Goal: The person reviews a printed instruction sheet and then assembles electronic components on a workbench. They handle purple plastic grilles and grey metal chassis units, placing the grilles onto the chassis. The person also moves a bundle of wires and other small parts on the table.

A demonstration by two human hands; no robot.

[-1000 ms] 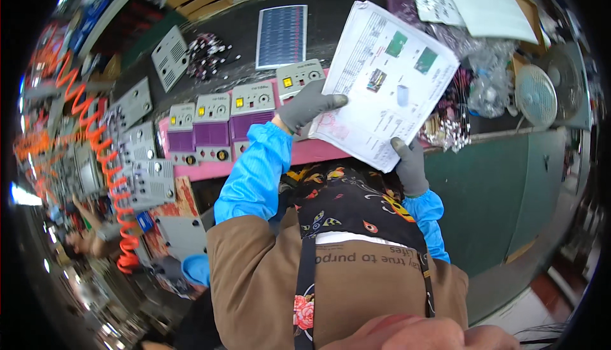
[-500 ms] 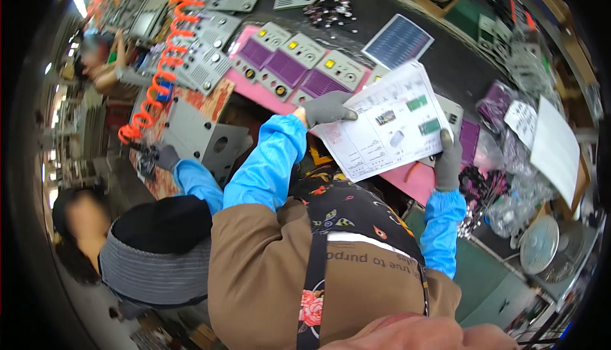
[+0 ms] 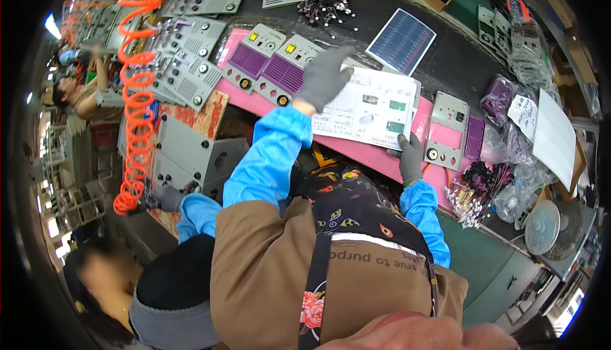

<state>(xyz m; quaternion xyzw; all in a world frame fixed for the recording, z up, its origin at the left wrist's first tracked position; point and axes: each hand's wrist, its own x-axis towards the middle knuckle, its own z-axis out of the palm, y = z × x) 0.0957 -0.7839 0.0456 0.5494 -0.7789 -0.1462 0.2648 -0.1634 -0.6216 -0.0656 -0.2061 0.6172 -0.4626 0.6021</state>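
Printed sheets (image 3: 372, 111) with small pictures of circuit boards lie tilted over the pink mat, in front of me. My right hand (image 3: 410, 157), in a grey glove, pinches their lower right corner with the thumb on top. At their upper left is my left hand (image 3: 324, 81), also gloved; its fingers are stretched out, and the palm side is hidden. Under and beside it stand grey panels with purple grilles (image 3: 283, 73) in a row on the mat. Another grey panel (image 3: 447, 130) with a square opening lies right of the sheets.
A blue printed sheet (image 3: 402, 41) and a bundle of wires (image 3: 326, 6) lie farther back. More wires (image 3: 477, 187), plastic bags (image 3: 525, 175) and a fan (image 3: 542, 228) are at the right. An orange coiled hose (image 3: 137, 95) hangs at the left, beside a co-worker's gloved hand (image 3: 167, 198).
The sheets have come down toward the mat and left, uncovering the grey panel at the right. My left hand has moved off their left edge, its fingers now stretched out. The right hand keeps its hold.
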